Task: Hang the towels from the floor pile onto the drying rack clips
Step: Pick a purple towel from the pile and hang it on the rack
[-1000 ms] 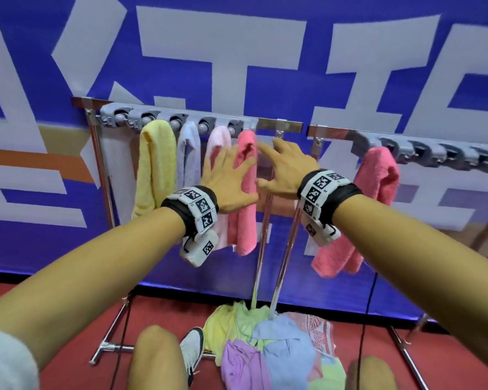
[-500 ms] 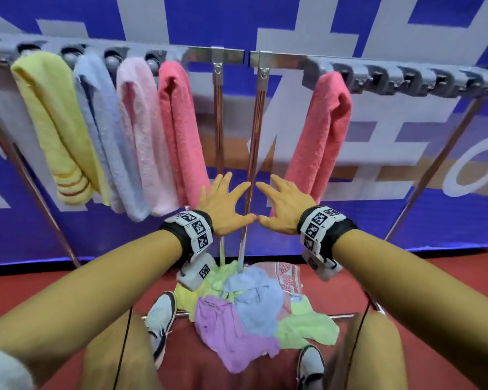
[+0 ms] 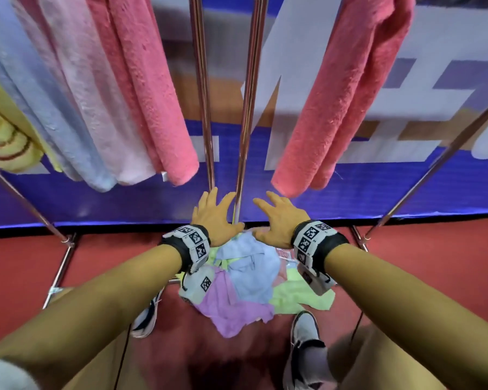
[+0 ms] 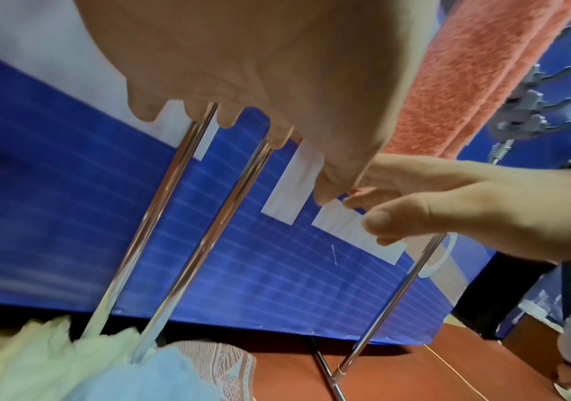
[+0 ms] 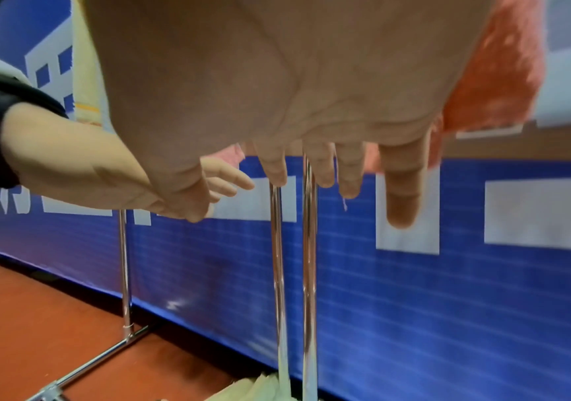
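Head view: no legible writing anywhere.

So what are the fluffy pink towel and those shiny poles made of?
The pink towel looks like soft terry or microfibre cloth: its surface is fuzzy and nubbly. The poles look like polished metal, perhaps chrome or steel: smooth with bright mirror-like streaks. Neither can be told for sure.

Hanging towels [image 3: 141, 88]: tops and clips cut off by upper edge in head view. Floor pile [image 3: 245, 280]: partly hidden behind both wrists. Banner [image 4: 71, 217]: blurred.
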A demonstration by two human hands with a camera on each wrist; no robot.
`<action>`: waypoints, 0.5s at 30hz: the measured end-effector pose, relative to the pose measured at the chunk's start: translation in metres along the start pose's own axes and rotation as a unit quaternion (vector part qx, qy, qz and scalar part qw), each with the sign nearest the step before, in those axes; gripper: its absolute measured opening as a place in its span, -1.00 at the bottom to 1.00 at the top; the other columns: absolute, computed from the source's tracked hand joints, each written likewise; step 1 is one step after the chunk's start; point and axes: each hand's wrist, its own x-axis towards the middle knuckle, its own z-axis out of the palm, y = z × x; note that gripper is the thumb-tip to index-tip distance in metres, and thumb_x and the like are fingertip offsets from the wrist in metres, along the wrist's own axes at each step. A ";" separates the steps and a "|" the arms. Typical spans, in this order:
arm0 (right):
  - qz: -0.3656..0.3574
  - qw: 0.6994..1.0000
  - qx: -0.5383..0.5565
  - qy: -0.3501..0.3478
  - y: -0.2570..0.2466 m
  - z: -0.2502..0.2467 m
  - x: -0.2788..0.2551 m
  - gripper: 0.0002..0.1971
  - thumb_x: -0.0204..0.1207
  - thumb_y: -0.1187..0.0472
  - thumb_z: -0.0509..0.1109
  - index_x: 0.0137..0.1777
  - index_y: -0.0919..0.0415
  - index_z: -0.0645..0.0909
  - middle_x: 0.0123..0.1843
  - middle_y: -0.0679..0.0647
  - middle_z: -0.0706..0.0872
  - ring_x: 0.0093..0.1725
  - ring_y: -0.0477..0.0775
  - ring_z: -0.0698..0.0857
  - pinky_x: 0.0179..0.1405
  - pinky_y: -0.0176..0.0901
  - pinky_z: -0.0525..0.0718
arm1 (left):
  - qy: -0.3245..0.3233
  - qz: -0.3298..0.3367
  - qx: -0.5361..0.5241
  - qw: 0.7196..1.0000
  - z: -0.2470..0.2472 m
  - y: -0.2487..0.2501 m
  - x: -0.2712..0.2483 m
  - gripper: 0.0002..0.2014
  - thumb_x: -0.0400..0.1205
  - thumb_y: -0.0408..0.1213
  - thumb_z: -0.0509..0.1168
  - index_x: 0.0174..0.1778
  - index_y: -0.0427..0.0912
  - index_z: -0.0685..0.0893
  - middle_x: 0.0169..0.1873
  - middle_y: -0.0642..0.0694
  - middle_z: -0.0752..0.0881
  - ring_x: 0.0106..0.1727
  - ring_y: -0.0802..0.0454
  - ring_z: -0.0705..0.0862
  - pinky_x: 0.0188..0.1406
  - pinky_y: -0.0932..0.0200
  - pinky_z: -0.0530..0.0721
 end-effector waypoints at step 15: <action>-0.031 0.979 0.064 -0.190 -0.019 0.154 0.085 -0.23 0.51 -0.17 0.37 0.66 0.04 0.20 0.68 0.16 0.20 0.55 0.29 0.42 0.46 0.17 0.49 | 0.054 -0.168 -0.264 0.948 0.072 -0.101 0.039 -0.21 0.50 -0.04 0.50 0.64 -0.11 0.36 0.58 -0.22 0.40 0.59 -0.14 0.38 0.57 0.02 0.33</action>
